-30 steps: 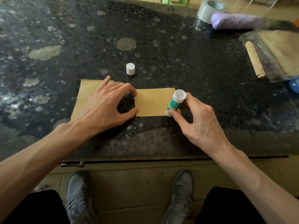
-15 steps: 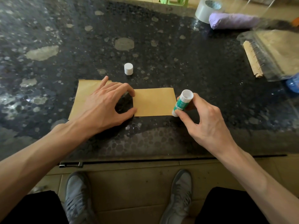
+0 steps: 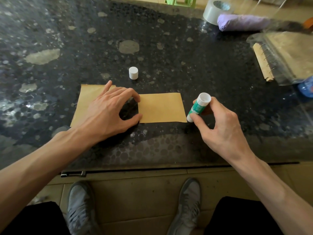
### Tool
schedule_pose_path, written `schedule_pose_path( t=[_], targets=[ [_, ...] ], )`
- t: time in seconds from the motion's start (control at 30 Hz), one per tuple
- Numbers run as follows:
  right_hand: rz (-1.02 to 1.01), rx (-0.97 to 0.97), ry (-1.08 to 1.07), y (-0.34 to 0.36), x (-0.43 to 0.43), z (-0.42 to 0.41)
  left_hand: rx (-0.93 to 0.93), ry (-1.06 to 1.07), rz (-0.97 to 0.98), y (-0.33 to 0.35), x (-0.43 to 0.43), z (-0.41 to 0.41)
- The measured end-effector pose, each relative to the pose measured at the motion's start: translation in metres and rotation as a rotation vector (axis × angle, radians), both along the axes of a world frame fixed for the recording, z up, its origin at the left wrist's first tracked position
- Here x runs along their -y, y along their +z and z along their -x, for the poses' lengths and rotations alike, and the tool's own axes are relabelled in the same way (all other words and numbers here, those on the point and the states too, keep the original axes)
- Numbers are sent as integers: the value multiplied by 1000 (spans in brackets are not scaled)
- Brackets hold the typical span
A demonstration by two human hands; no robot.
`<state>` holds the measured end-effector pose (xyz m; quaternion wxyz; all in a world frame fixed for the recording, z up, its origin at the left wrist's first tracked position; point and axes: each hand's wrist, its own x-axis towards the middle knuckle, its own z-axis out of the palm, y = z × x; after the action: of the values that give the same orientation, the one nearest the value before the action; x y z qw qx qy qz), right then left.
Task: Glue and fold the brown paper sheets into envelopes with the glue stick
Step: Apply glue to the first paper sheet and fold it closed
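Observation:
Brown paper [image 3: 161,107] lies flat on the dark speckled table [image 3: 169,53]. My left hand [image 3: 108,114] rests on its left part, with arched fingertips and thumb pressing down at the left edge of the exposed right section. My right hand [image 3: 218,126] grips the green and white glue stick [image 3: 198,107]. The stick is uncapped and tilted, and its lower end sits just off the paper's bottom right corner. The white cap [image 3: 133,73] stands on the table behind the paper.
A tape roll [image 3: 215,11] and a purple bundle [image 3: 242,22] lie at the back right. A plastic-wrapped spiral notebook [image 3: 284,56] sits at the right edge. The table's front edge runs just below my wrists, and my shoes are on the floor beneath.
My right hand has carried the glue stick to the right, from the paper's right edge to just off it. My left hand has stayed in place on the paper.

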<state>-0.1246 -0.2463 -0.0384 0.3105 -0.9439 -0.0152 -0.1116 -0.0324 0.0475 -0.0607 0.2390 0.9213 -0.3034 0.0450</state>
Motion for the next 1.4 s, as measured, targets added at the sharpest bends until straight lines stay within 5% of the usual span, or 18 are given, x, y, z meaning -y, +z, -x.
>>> schedule_pose_path(
  t=[0.3,0.83,1.4],
  targets=[
    [-374,57,9,8,-16,-35,-18,4,8,1,1,-1],
    [-64,-6,208,-3,-81,-63,-55,21,35,-2,0,-2],
    [-32,52,137,-11,-88,-80,-53,8,49,-5,0,-2]
  ],
)
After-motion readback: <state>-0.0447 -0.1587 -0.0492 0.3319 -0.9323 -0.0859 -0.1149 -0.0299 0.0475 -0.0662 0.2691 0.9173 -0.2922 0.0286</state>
